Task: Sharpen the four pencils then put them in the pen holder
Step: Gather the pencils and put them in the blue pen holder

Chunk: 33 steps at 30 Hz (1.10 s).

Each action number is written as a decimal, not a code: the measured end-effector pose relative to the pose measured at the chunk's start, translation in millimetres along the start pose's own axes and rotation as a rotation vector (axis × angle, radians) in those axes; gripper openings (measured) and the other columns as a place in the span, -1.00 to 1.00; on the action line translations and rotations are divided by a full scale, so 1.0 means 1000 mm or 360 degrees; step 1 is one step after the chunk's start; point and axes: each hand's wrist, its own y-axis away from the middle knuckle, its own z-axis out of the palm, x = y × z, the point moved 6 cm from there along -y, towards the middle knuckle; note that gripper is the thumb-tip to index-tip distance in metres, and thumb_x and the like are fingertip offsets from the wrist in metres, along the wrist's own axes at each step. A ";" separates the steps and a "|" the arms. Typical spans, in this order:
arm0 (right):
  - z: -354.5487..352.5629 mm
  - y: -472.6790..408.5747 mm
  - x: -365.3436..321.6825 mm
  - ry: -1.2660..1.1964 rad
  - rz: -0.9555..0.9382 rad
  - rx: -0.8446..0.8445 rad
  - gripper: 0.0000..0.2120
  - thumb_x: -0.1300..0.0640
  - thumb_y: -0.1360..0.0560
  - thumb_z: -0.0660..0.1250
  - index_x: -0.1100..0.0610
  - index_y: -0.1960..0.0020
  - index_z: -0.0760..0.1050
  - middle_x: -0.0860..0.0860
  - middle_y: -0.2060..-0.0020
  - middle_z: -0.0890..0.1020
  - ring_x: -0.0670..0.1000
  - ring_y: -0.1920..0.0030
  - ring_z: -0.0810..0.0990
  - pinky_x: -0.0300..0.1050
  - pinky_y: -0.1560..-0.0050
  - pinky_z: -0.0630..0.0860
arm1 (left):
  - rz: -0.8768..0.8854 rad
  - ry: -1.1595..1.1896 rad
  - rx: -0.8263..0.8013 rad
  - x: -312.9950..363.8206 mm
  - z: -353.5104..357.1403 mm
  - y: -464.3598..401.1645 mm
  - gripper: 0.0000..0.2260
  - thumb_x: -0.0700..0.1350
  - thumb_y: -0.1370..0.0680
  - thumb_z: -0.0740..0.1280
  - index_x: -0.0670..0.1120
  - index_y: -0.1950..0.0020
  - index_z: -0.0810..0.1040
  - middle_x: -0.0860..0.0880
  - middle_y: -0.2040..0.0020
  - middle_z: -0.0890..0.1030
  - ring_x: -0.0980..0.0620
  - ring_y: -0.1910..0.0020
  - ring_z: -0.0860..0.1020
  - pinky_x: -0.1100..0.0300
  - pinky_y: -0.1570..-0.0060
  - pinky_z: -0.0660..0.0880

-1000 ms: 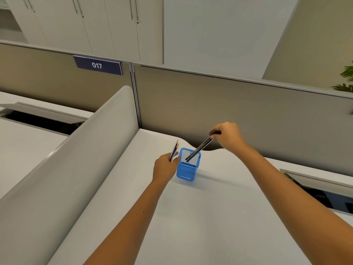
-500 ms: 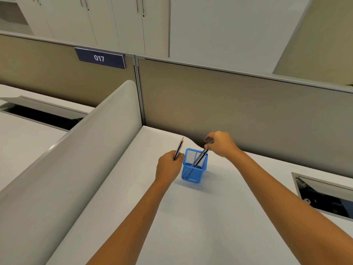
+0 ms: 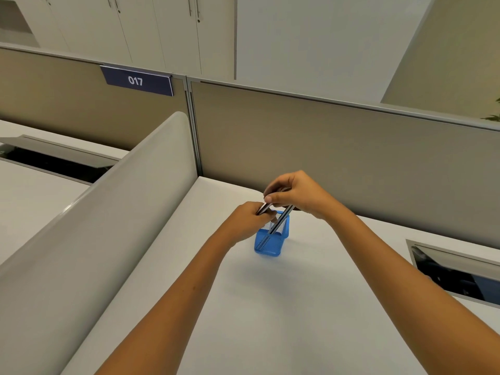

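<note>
Holding: my left hand (image 3: pixel 250 219) is closed around pencils (image 3: pixel 263 208) just above the holder's near-left rim.
Right hand: my right hand (image 3: pixel 295 194) pinches the upper end of those same pencils between thumb and fingertips; how many it grips I cannot tell.
Pencils in holder: striped dark pencils (image 3: pixel 281 219) lean to the right, lower ends inside the mesh.
Pen holder: blue mesh pen holder (image 3: pixel 269 243), upright on the desk (image 3: pixel 270 307), near the back corner.
Sign: navy plate (image 3: pixel 136 81) on the beige partition (image 3: pixel 338 147), white digits "017".
Other writing: none legible on the pencils or holder.
Background: pale cabinets (image 3: pixel 151 25) behind the partition.
</note>
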 end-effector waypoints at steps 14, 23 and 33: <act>-0.035 -0.001 -0.004 0.0253 0.0066 0.0040 -0.87 0.26 -0.42 0.44 0.19 0.03 0.66 0.08 0.23 0.70 -0.11 0.29 0.68 -0.34 0.23 0.59 | 0.0120 0.0011 0.0031 0.007 0.004 -0.005 -0.61 0.07 -0.63 0.24 -0.29 -0.06 0.57 -0.17 0.21 0.55 0.08 0.34 0.37 0.26 0.35 0.30; -0.040 0.007 0.001 0.0338 0.0079 0.0087 -0.85 0.31 -0.39 0.46 0.22 0.04 0.66 0.08 0.24 0.70 -0.10 0.28 0.69 -0.34 0.22 0.59 | 0.0165 0.0035 -0.0001 0.012 0.009 -0.007 -0.79 0.06 -0.60 0.30 -0.07 0.07 0.54 -0.07 0.18 0.62 0.06 0.21 0.52 0.35 0.34 0.37; -0.090 0.007 0.007 0.0744 0.0142 0.0402 -0.84 0.29 -0.38 0.46 0.23 0.04 0.66 0.15 0.19 0.70 0.03 0.21 0.66 -0.31 0.14 0.53 | -0.0056 0.0023 0.0035 -0.039 0.027 -0.008 -0.23 0.11 -0.49 0.43 0.00 -0.57 0.11 -0.05 -0.53 0.31 0.00 -0.33 0.43 0.31 0.02 0.51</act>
